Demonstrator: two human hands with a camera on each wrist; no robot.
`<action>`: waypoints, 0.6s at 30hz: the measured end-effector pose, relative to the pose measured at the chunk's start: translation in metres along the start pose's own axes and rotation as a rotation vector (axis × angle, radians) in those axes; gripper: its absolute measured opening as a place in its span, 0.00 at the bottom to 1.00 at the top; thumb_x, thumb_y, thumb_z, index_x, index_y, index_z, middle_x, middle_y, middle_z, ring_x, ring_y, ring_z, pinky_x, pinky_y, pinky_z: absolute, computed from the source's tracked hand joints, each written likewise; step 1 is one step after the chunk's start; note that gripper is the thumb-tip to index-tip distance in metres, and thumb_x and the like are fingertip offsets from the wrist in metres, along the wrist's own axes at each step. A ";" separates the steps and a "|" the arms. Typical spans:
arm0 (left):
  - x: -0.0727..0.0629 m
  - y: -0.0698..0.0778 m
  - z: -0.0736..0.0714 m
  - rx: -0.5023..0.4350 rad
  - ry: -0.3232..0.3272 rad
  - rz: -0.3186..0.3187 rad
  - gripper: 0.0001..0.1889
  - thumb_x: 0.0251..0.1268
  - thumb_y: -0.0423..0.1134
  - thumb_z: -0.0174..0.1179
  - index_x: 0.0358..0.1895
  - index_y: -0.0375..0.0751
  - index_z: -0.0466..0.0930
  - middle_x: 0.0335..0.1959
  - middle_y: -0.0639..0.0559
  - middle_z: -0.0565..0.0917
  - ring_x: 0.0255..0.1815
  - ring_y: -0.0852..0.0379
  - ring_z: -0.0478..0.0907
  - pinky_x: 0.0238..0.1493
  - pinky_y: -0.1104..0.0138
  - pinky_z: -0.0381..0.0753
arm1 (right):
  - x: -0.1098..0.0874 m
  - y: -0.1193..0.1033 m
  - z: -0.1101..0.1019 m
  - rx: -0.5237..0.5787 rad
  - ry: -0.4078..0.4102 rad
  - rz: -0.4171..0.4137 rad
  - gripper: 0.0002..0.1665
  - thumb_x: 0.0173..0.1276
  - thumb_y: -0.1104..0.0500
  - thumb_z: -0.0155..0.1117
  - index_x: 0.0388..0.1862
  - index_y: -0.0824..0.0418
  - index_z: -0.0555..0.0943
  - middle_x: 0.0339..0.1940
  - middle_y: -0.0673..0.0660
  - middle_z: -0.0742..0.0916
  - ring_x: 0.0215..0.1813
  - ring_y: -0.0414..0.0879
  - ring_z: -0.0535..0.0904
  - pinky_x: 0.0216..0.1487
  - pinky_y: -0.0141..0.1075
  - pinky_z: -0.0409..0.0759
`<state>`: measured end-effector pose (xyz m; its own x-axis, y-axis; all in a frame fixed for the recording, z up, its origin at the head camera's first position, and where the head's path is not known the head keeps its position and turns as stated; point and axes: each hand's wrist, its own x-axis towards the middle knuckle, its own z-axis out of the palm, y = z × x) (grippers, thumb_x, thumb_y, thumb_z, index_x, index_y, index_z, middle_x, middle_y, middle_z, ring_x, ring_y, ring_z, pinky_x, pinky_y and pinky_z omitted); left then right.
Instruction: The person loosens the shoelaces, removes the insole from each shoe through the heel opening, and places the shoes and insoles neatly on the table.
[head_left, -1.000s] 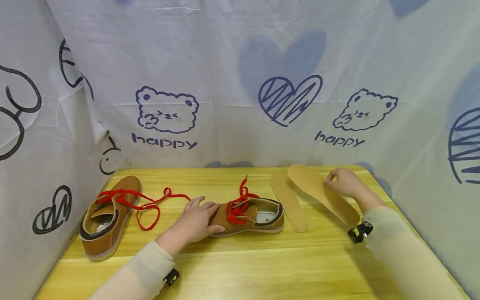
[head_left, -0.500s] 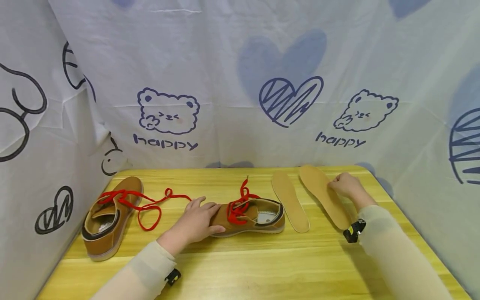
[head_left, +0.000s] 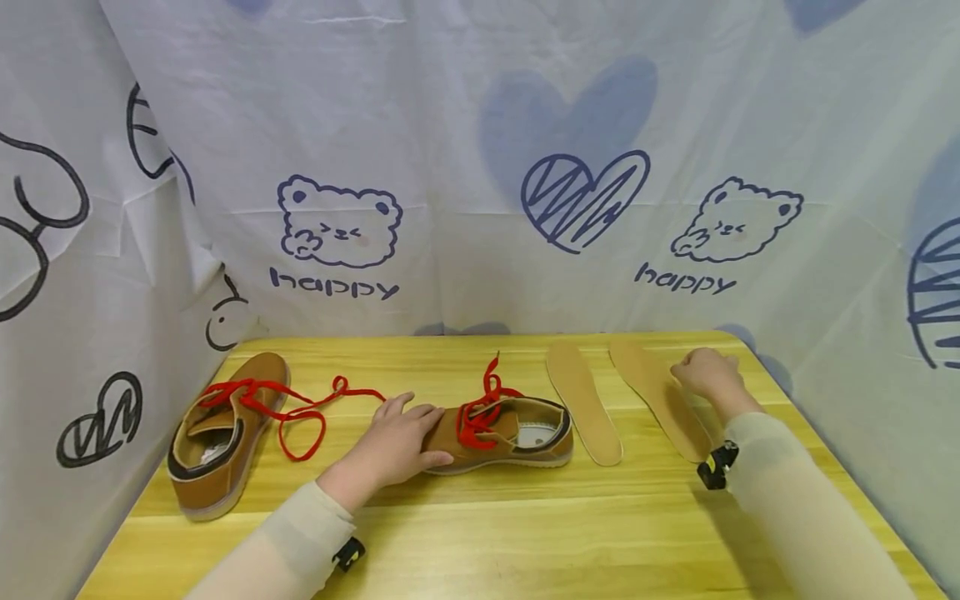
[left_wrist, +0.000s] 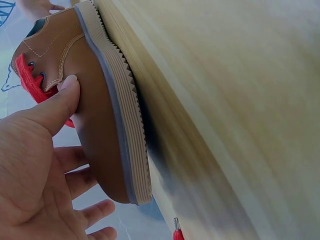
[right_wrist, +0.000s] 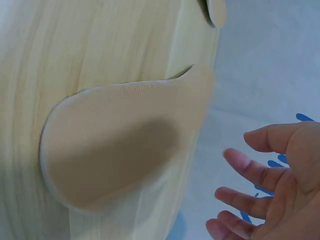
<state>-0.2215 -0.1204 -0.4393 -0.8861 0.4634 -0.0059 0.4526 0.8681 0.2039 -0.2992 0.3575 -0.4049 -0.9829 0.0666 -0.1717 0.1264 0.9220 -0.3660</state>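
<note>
A brown shoe (head_left: pixel 517 452) with red laces (head_left: pixel 475 421) lies mid-table, toe to the left. My left hand (head_left: pixel 390 442) holds it by the toe. In the left wrist view the thumb lies on the shoe's side (left_wrist: pixel 97 120) by the laces, with two fingers partly hidden behind the toe. Two tan insoles rest side by side right of the shoe. Over the edge of the right insole (head_left: pixel 663 404) hovers my right hand (head_left: pixel 708 375); the right wrist view shows its fingers (right_wrist: pixel 250 202) spread, apart from that insole. The left insole (head_left: pixel 585 408) lies by the shoe's heel.
Another brown shoe (head_left: pixel 217 454) stands at the table's left, its red laces (head_left: pixel 303 417) trailing toward the middle. A white printed cloth (head_left: pixel 465 208) hangs behind and at both sides of the wooden table (head_left: pixel 480 542).
My right hand has moved the right insole rightward, away from the other one, laid it flat on the table and let go. The left hand has stayed on the shoe's toe.
</note>
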 end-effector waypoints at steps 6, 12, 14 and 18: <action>0.001 -0.002 0.003 0.005 0.000 -0.008 0.40 0.62 0.63 0.64 0.71 0.41 0.72 0.67 0.44 0.76 0.74 0.31 0.58 0.73 0.39 0.53 | -0.006 -0.004 -0.002 -0.047 0.019 -0.023 0.25 0.72 0.53 0.49 0.12 0.54 0.64 0.13 0.51 0.66 0.39 0.61 0.64 0.50 0.57 0.61; 0.001 -0.001 0.003 0.004 0.000 -0.006 0.40 0.62 0.63 0.64 0.71 0.41 0.72 0.67 0.44 0.76 0.74 0.32 0.58 0.73 0.39 0.53 | -0.016 -0.016 -0.006 -0.112 0.048 -0.044 0.26 0.73 0.52 0.50 0.13 0.54 0.65 0.17 0.54 0.67 0.41 0.61 0.64 0.43 0.51 0.65; 0.001 -0.001 0.002 0.000 -0.003 -0.006 0.40 0.62 0.63 0.64 0.71 0.41 0.72 0.67 0.44 0.76 0.74 0.32 0.58 0.73 0.39 0.52 | -0.020 -0.020 -0.007 -0.138 0.063 -0.058 0.26 0.73 0.52 0.51 0.13 0.54 0.65 0.20 0.55 0.68 0.42 0.62 0.64 0.41 0.49 0.65; 0.001 0.000 0.002 -0.006 -0.006 -0.009 0.40 0.62 0.63 0.64 0.71 0.41 0.72 0.67 0.44 0.75 0.74 0.32 0.58 0.73 0.39 0.52 | -0.028 -0.031 -0.009 -0.185 0.097 -0.086 0.26 0.73 0.52 0.52 0.13 0.55 0.66 0.24 0.58 0.70 0.43 0.62 0.64 0.40 0.49 0.65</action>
<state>-0.2225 -0.1198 -0.4417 -0.8894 0.4569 -0.0133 0.4442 0.8709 0.2102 -0.2767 0.3307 -0.3807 -0.9984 0.0126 -0.0545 0.0233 0.9796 -0.1998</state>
